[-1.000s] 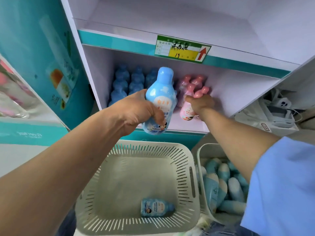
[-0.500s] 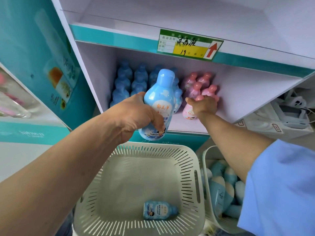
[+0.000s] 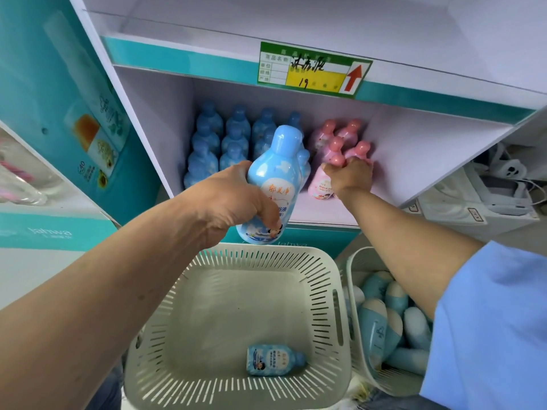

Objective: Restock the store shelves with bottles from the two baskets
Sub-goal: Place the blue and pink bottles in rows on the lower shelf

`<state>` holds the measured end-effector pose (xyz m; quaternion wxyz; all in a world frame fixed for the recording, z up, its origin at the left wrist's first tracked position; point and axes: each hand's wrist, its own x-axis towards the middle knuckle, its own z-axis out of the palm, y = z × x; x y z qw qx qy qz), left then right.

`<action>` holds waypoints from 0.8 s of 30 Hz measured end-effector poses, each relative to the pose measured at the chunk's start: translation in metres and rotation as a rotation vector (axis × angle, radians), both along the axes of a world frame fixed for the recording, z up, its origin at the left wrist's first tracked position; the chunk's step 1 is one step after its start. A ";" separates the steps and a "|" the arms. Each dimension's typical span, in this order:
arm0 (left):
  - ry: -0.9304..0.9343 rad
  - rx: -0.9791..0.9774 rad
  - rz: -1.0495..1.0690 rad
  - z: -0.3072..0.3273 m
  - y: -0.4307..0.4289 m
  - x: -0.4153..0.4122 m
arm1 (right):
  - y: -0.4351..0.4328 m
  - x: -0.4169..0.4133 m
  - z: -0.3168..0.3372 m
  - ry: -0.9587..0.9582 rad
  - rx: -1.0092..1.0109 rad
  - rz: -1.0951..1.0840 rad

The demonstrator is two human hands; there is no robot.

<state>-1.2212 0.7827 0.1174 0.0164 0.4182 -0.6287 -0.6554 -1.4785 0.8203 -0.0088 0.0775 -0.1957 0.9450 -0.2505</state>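
My left hand (image 3: 233, 202) is gripping a blue bottle (image 3: 273, 184) before the shelf (image 3: 414, 161); my right hand (image 3: 350, 176) fingers are curling around a pink bottle (image 3: 321, 184) standing there.

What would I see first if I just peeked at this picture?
Probably the big blue bottle, held by the left hand right in front of the shelf. Beside it, the right hand grips a pink bottle standing on that shelf, next to rows of blue bottles. Below, the white basket holds just one small bottle, lying on its side.
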 end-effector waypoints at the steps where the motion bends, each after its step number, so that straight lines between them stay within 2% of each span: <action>1: -0.002 0.000 -0.004 0.001 0.001 0.001 | 0.003 0.002 0.007 0.026 0.003 0.008; 3: -0.007 0.011 -0.014 0.001 0.002 0.002 | 0.009 0.011 0.023 0.064 -0.030 0.030; 5: 0.009 0.036 -0.017 0.001 0.002 0.003 | 0.013 0.029 0.043 -0.004 -0.153 0.097; 9: 0.029 0.060 -0.017 0.009 0.007 0.007 | 0.036 0.097 0.101 -0.515 -0.474 0.343; 11: 0.021 0.047 -0.030 0.012 0.010 0.010 | 0.047 0.119 0.125 -0.680 -0.521 0.459; 13: 0.011 0.027 -0.048 0.016 0.015 0.013 | 0.053 0.131 0.141 -0.767 -0.514 0.564; 18: -0.017 -0.052 -0.112 0.004 0.021 0.017 | 0.057 0.144 0.153 -0.681 -0.308 0.685; 21: -0.075 -0.029 -0.230 0.009 0.028 0.025 | 0.063 0.148 0.155 -0.594 -0.211 0.708; 24: -0.311 -0.136 -0.481 0.018 0.031 0.035 | 0.072 0.150 0.146 -0.495 -0.088 0.721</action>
